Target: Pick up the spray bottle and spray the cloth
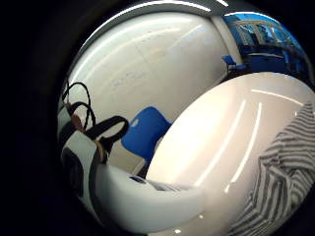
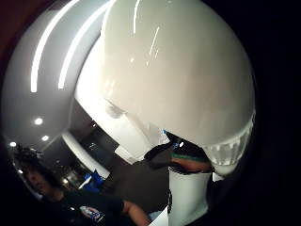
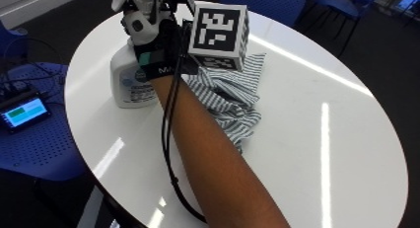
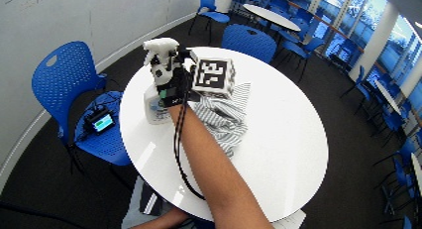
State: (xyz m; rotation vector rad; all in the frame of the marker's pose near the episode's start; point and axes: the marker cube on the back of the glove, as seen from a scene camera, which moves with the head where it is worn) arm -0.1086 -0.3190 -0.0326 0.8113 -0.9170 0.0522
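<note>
**A:** Where is the white plastic spray bottle [image 3: 133, 77] with the blue-green label?

**B:** It stands upright on the round white table [image 3: 315, 139], near the far left edge as the outside view shows it. Its white trigger head [image 4: 160, 45] sticks up above the hand.

**A:** And the gloved right hand [image 3: 157, 45]?

**B:** It sits up at the bottle's neck, reached there by a bare forearm stretched across the table. The glove covers the neck, and in the thumb side palm view the bottle's white body [image 2: 178, 70] fills most of the picture, so the palm is right against it.

**A:** Does it grip the bottle?

**B:** The hand looks wrapped round the neck just below the trigger head, but the fingers themselves are hidden behind the glove's back and the gear on it, so I cannot tell how far they curl. The bottle's base appears to rest on the table.

**A:** The cloth?

**B:** The grey-and-white striped cloth [image 3: 229, 97] lies crumpled on the table just beside the bottle, on its right in the outside view, partly under the forearm. The little finger side palm view catches its stripes [image 1: 280, 172] on the glossy tabletop too.

**A:** Anything else around?

**B:** A blue perforated plastic chair [image 4: 63, 85] stands left of the table, with a small device with a lit green screen [image 3: 25, 112] lying on its seat.
</note>
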